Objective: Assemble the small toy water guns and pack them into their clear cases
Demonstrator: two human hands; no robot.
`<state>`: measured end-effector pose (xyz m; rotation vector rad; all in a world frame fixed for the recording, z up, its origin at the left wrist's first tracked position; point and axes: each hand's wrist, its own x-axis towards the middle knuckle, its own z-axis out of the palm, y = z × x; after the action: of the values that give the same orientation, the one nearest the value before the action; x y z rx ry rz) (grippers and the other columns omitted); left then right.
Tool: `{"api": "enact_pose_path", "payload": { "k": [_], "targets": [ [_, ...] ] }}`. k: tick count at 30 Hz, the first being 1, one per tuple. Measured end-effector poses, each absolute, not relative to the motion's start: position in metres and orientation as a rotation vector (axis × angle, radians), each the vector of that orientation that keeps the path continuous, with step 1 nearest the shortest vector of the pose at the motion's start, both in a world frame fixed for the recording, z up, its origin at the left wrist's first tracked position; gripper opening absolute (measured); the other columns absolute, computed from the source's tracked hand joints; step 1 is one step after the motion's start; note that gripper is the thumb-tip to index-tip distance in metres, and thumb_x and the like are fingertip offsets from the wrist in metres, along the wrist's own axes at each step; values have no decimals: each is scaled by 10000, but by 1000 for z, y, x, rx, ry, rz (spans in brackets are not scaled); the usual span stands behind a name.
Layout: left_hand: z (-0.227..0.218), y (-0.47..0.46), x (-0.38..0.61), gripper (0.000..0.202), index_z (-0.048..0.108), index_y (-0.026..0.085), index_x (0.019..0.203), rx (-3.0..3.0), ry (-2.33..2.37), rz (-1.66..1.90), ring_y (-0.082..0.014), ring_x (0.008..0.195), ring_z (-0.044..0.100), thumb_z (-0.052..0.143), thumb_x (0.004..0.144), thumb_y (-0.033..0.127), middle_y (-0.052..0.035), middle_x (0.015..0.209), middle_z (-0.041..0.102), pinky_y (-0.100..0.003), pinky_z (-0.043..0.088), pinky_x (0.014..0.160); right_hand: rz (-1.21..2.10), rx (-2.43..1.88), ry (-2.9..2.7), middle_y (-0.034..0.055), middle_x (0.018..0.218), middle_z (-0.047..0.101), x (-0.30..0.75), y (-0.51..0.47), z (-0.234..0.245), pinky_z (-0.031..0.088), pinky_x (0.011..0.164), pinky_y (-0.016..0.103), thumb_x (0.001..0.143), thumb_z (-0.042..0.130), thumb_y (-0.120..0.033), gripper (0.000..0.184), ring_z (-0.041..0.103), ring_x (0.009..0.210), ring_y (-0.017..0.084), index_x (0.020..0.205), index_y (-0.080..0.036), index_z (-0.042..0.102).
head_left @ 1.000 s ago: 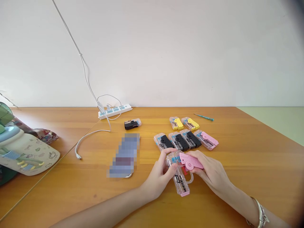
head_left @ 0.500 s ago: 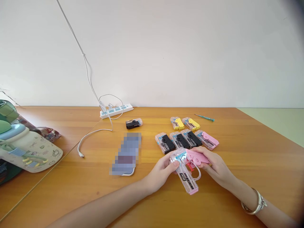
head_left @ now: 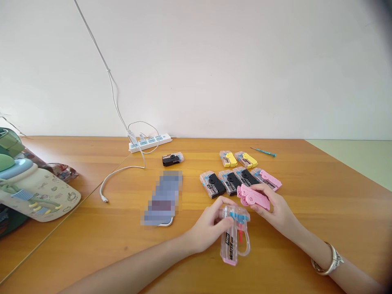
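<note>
My left hand [head_left: 211, 226] grips the clear body of a mini water gun [head_left: 230, 243] with blue inner parts, a red trigger and a pink base. Its thumb presses on the near side, and the grip hangs downward. In my right hand [head_left: 277, 210] is a pink plastic barrel piece [head_left: 253, 198] with a round joint, pinched between thumb and fingers. The two pieces are apart, the pink one higher and to the right. Just beyond my hands lie folded water guns with black parts [head_left: 212, 184] and one with a pink part [head_left: 268, 179], partly hidden.
Two yellow water guns [head_left: 229, 159] and a teal screwdriver [head_left: 263, 152] lie farther back. A lone black water gun [head_left: 173, 159] is left of them. A blurred phone [head_left: 165, 200], white cable [head_left: 122, 168], power strip [head_left: 150, 143] and cream bottle [head_left: 45, 194] occupy the left side.
The pink barrel piece has come off the clear body. My left hand has lowered and turned the body more upright, while my right hand holds the pink piece away from it.
</note>
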<state>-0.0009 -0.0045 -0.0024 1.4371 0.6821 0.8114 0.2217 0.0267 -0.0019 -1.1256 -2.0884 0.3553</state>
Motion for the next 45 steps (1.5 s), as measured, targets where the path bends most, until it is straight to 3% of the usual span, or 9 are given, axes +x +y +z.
{"api": "enact_pose_path", "payload": {
  "k": [6, 10, 15, 18, 22, 28, 32, 35, 45],
  "targets": [
    [2, -12, 4, 207, 605, 227, 974, 2190, 1038, 614, -222, 885, 522, 563, 771, 219, -27, 872, 626, -359, 405, 838, 126, -1039, -2285, 36, 931, 671, 216, 18, 0, 504, 653, 270, 862, 524, -382, 239, 647, 799, 178, 1051, -235, 515],
    [-1, -10, 5, 197, 591, 208, 964, 2206, 1102, 675, -234, 989, 472, 552, 772, 189, -42, 958, 612, -374, 389, 900, 76, -986, -2302, 31, 927, 669, 213, 15, 2, 504, 663, 263, 874, 517, -360, 233, 645, 800, 169, 1074, -242, 505],
    [-8, -5, 3, 279, 495, 214, 1104, 1839, 1153, 998, -203, 1108, 465, 414, 850, 135, -59, 1125, 558, -364, 363, 985, 40, -989, -2236, 69, 963, 672, 212, 14, -7, 529, 685, 289, 873, 494, -344, 248, 662, 843, 193, 1084, -217, 460],
    [-7, -5, 1, 214, 484, 205, 1080, 1708, 1116, 1133, -193, 1070, 506, 349, 915, 191, -63, 1089, 586, -355, 376, 968, 89, -970, -2255, 55, 898, 670, 208, 12, -13, 531, 638, 290, 862, 515, -340, 195, 660, 776, 187, 1008, -223, 462],
    [-2, -7, 0, 191, 572, 208, 904, 1870, 1082, 1039, -181, 930, 539, 387, 920, 256, -26, 938, 619, -310, 405, 857, 149, -825, -2313, 45, 887, 668, 202, 11, -12, 521, 620, 283, 879, 517, -324, 131, 631, 724, 163, 952, -225, 471],
    [-2, -5, 4, 209, 557, 187, 685, 1961, 1165, 925, -166, 792, 532, 478, 866, 254, 0, 764, 604, -279, 392, 756, -99, -722, -2263, 80, 982, 649, 203, 11, -2, 513, 739, 316, 882, 537, -256, 150, 615, 874, 190, 1026, -211, 541],
    [-3, -3, 5, 199, 574, 183, 688, 1954, 1150, 922, -168, 783, 537, 502, 858, 257, -7, 760, 615, -276, 393, 754, -150, -811, -2132, 73, 927, 604, 204, 10, -4, 504, 701, 303, 855, 556, -198, 52, 598, 860, 187, 893, -209, 522],
    [-1, -2, 5, 196, 601, 181, 696, 1935, 1130, 919, -175, 808, 546, 524, 853, 267, -15, 784, 630, -280, 399, 775, -165, -857, -2124, 62, 916, 566, 202, 8, -6, 487, 683, 289, 848, 529, -138, 113, 582, 837, 174, 770, -216, 506],
    [-1, -1, 2, 244, 698, 202, 786, 1841, 1091, 988, -193, 911, 555, 492, 885, 285, -35, 892, 675, -295, 413, 842, -153, -1031, -2227, 66, 1125, 582, 196, 0, 3, 460, 756, 319, 814, 545, -207, 146, 581, 931, 196, 942, -232, 609]
  ]
}}
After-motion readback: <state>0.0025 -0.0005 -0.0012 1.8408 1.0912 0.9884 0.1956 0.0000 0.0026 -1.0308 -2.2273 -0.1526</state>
